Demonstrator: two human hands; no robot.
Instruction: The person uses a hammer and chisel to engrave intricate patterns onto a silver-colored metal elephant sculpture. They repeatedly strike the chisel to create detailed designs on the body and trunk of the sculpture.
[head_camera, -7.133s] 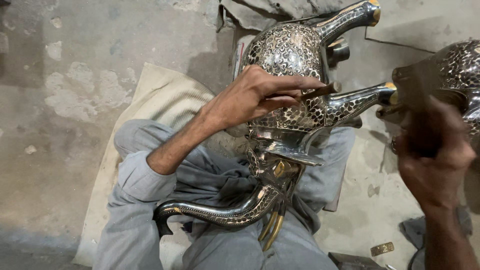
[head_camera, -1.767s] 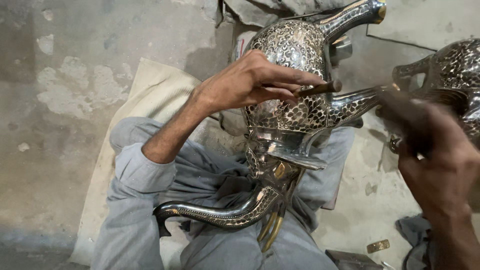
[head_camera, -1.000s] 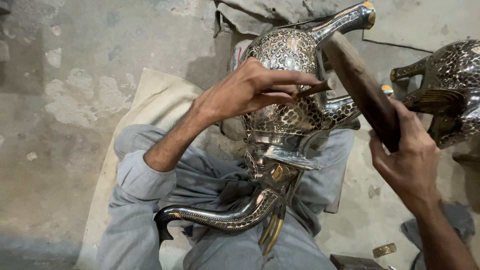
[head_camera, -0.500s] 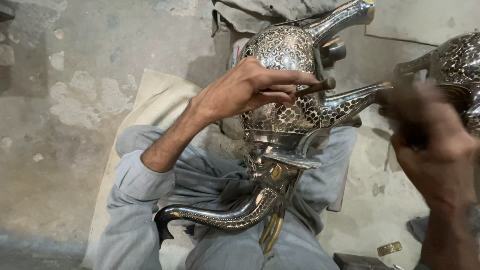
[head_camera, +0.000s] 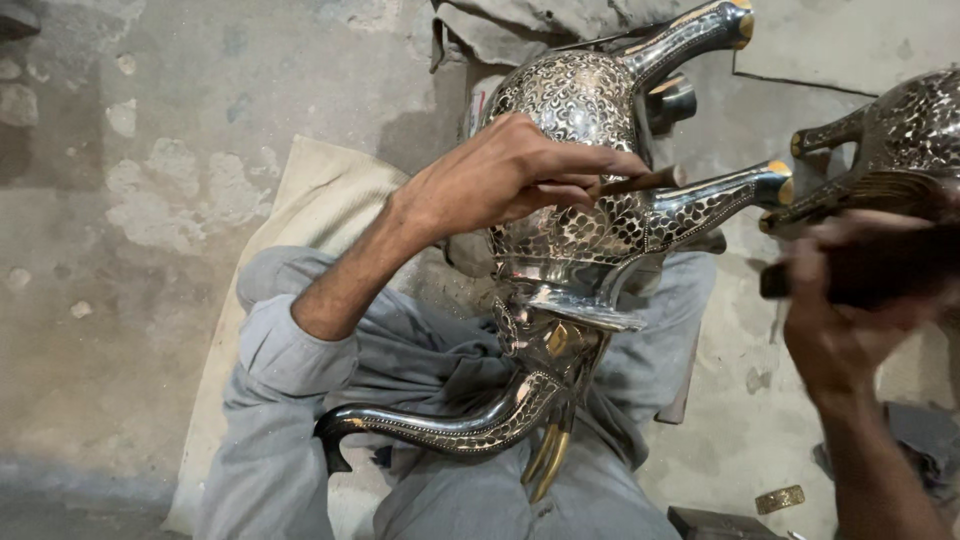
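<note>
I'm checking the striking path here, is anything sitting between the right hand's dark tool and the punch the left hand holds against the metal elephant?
Nothing visible does. The left hand pins the thin punch on the patterned metal elephant, its butt end bare. The right hand holds the blurred dark tool off to the side; only the elephant's leg lies just below that gap.

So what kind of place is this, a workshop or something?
Most likely a small metalcraft workshop: a person sits on a bare concrete floor with an ornate metal elephant figure in the lap, and a second patterned figure stands nearby.

No packages, labels, signs or screens in view, only bare concrete floor, cloth, metalwork
</note>
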